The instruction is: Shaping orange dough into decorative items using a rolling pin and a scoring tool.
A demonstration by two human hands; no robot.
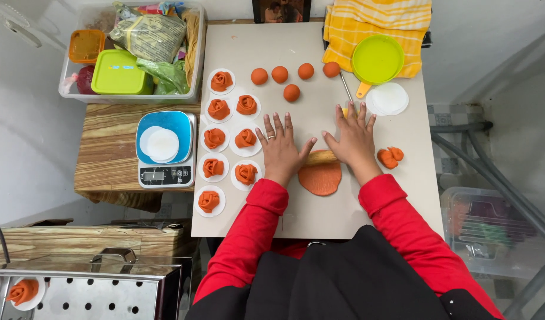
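Orange flat dough disc [320,179] lies near the table's front edge; wooden rolling pin [320,156] runs crosswise, your left hand [279,149] and right hand [355,140] spread flat on its ends.

My left hand [279,151] and right hand [354,139] press flat on a rolling pin [320,157] over orange dough [321,178] at frame centre.
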